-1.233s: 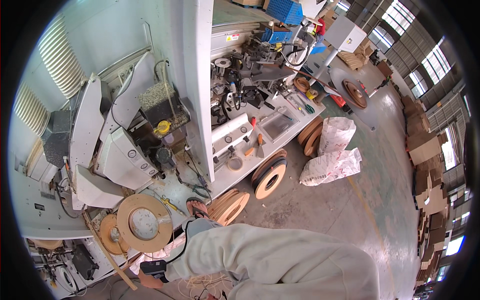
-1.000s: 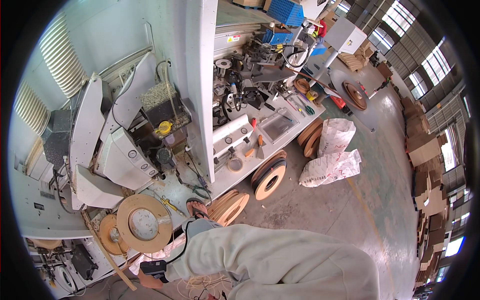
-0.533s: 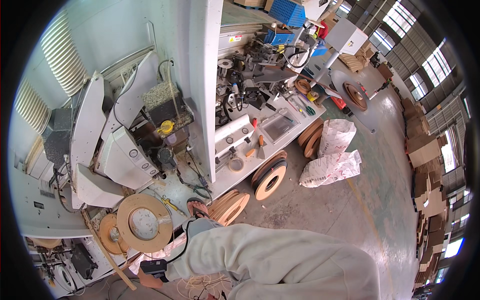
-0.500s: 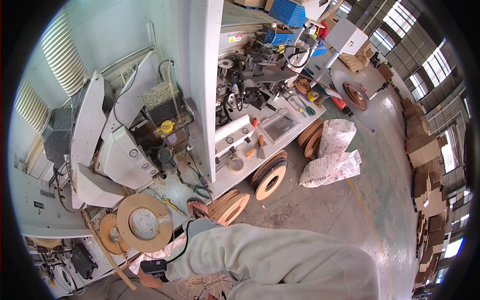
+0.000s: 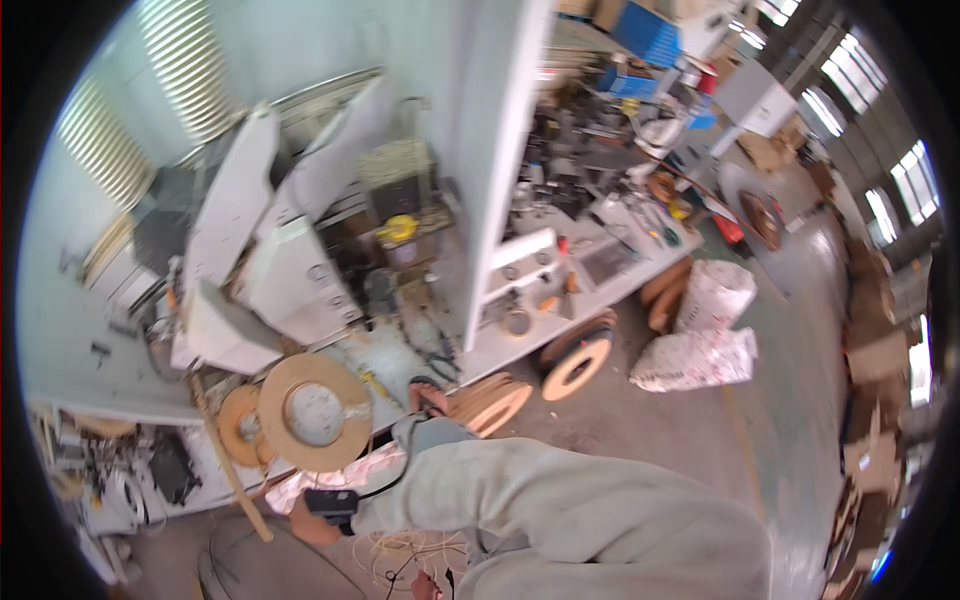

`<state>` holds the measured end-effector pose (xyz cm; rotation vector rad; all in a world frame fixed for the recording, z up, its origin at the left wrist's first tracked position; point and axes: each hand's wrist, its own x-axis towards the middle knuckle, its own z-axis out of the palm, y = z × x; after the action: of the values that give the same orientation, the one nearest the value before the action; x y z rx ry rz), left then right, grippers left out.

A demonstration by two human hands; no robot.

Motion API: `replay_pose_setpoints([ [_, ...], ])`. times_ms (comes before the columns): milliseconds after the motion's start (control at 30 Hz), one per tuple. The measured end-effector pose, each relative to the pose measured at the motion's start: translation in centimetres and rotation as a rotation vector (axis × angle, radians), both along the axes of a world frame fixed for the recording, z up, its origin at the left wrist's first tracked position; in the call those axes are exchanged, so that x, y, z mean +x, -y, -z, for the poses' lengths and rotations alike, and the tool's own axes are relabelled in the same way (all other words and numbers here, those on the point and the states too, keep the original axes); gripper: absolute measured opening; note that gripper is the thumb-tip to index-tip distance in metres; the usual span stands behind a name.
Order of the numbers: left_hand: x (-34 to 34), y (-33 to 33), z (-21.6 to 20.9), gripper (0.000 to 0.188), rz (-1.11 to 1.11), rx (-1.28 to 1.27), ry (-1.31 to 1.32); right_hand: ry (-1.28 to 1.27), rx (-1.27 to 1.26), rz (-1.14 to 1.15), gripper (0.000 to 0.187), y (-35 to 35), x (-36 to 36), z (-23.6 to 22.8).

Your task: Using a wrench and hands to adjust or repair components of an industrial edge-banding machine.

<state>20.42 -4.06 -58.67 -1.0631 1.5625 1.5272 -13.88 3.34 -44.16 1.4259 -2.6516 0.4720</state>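
My right hand (image 5: 314,522) reaches out at the lower left. A black device (image 5: 332,503) with a cable is strapped to its wrist, below a light sleeve (image 5: 540,495). Its fingers are blurred and partly hidden, so neither their pose nor anything held can be made out. Close above lies a crumpled pink-and-white bag or sheet (image 5: 285,497), under a large tan coil ring (image 5: 272,408). A long wooden strip (image 5: 232,470) slants down to end left of the hand. A smaller tan coil (image 5: 236,412) sits behind the ring. My left hand does not show.
A white machine (image 5: 280,280) with gauges and a yellow knob (image 5: 399,229) fills the left. Tools cover a workbench (image 5: 625,285) beyond its panel. Tan coils (image 5: 500,400) and white sacks (image 5: 695,358) stand on the floor. Loose cord (image 5: 385,550) lies below my arm. Stacked cartons (image 5: 878,335) line the right.
My view has swung, so the scene sits farther right and slightly higher, and is blurrier. My right hand stays near the large ring and the wooden strip.
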Motion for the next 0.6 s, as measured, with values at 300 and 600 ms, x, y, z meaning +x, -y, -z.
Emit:
replay_pose_setpoints([
  [300,-4.0,3.3,1.1,0.031,0.382,-0.682,-0.509,0.173,0.163,0.148,0.01,-3.7,0.1,-8.5],
  [600,-12.1,11.6,-15.7,0.021,-0.075,-0.854,-0.639,0.338,0.058,0.157,0.014,-8.6,-5.3,-12.3],
])
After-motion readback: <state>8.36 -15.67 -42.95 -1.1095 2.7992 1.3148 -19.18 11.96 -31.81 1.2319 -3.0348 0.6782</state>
